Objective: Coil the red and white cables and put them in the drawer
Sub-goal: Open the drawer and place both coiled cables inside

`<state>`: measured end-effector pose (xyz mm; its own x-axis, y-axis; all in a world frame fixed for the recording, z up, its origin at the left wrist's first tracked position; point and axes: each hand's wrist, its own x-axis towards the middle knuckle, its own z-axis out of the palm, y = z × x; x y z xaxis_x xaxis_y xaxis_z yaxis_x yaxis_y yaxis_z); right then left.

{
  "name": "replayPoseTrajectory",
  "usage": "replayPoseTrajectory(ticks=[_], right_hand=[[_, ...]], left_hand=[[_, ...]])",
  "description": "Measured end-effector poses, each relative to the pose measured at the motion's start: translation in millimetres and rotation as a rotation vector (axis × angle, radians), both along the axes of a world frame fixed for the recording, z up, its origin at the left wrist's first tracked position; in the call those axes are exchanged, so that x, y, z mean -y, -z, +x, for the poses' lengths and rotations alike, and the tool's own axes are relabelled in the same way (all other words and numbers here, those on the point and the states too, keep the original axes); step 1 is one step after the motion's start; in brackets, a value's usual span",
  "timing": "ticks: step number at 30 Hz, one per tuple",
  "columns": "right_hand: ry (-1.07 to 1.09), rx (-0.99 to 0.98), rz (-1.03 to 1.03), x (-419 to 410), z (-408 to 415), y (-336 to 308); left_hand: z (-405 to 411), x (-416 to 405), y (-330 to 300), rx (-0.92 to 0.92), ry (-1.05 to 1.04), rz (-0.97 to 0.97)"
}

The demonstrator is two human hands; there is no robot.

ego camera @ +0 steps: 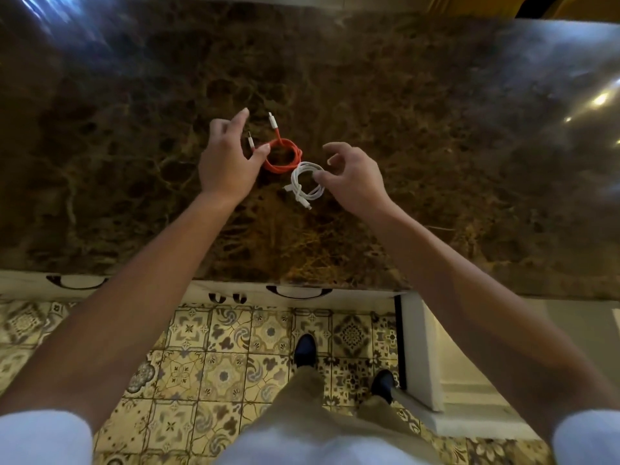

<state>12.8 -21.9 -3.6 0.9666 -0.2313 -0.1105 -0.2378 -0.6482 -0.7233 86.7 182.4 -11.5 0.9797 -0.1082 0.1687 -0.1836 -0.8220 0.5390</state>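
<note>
At the centre of the frame, 2 coiled cables lie touching on the brown marble countertop (436,146): the red cable (283,158) above and left, its 2 white plugs pointing toward the upper left, and the white cable (307,182) just below and right of it. The left hand (228,159) is spread, its thumb tip at the red coil's left edge, while the right hand (352,177) is loosely curled with its thumb touching the white coil's right side; neither pinches anything. Drawer handles (298,292) show below the counter's near edge
</note>
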Motion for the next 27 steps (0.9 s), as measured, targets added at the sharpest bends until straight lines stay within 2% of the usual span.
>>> replayPoseTrajectory(ticks=[8,19,23,27], right_hand=[[0.020,0.015,-0.045,-7.0,9.7,1.1],[0.041,0.004,-0.111,-11.5,13.2,4.5],[0.036,-0.068,0.072,-2.7,9.3,-4.7],[0.031,-0.100,0.295,12.5,-8.2,-20.0]], left_hand=[[7.1,7.8,-1.1,0.000,0.027,0.056],[18.2,12.8,-4.0,-0.088,0.085,0.163],[20.5,10.0,-8.9,-0.176,0.073,0.090],[16.4,2.0,-16.8,-0.288,0.072,-0.092]])
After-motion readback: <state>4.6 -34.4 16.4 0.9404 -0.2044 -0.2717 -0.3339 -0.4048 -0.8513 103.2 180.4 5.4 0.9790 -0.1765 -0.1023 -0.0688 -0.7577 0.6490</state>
